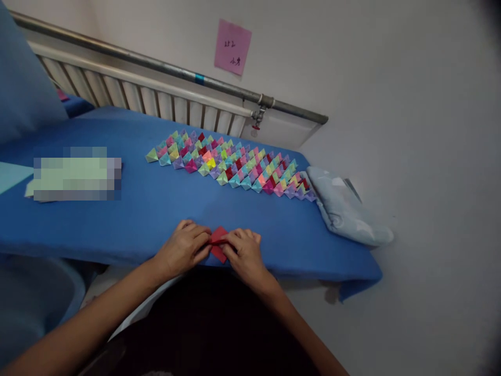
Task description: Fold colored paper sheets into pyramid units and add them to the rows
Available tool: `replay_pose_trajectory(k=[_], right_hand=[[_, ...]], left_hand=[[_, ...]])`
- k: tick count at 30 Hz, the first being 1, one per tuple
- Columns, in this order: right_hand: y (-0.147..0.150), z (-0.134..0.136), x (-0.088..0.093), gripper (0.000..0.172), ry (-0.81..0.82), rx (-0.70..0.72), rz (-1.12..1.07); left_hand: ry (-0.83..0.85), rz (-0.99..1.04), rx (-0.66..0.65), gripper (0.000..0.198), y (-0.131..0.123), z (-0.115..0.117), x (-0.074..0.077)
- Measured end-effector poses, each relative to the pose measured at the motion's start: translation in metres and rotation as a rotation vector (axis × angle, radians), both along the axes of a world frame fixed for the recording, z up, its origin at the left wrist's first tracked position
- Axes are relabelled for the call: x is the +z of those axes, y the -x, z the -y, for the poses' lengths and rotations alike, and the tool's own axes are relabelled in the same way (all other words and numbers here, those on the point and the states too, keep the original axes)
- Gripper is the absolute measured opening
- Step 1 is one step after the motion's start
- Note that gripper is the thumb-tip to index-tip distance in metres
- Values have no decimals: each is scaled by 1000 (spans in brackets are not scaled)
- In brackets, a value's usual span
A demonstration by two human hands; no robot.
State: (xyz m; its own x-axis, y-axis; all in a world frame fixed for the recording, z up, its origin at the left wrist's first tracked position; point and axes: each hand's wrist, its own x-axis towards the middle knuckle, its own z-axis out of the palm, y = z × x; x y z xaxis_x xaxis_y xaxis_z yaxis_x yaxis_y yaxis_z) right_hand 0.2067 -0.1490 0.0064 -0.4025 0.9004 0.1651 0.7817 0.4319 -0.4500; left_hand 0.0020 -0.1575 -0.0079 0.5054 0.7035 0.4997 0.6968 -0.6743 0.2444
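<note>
A small red paper piece lies at the near edge of the blue-covered surface. My left hand presses its fingertips on the paper's left side, fingers curled. My right hand pinches and presses the paper's right side. Both hands hold the red paper together. Beyond them, several rows of small folded paper shapes in many colours lie in a long band across the blue surface.
A folded pale-blue cloth lies at the right end of the surface. Sheets of pale paper lie at the left. A radiator and pipe run along the wall, with a pink note above.
</note>
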Motion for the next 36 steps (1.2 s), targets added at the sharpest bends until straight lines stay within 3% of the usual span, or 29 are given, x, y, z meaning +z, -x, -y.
replay_pose_trajectory(k=[8,22,32,36], right_hand=[[5,0,0,8,35,-63,-65],[14,-1,-3,18,5,-175,-37],[15,1,-2,12,5,-193,-12],[15,3,-1,12,-10,-139,-16]], left_hand=[[49,40,88,17,0,2,-8],[249,123,343,18,-12,0,-4],[297,116,370,16,-12,1,-4],[266,108,379,17,-12,1,-6]])
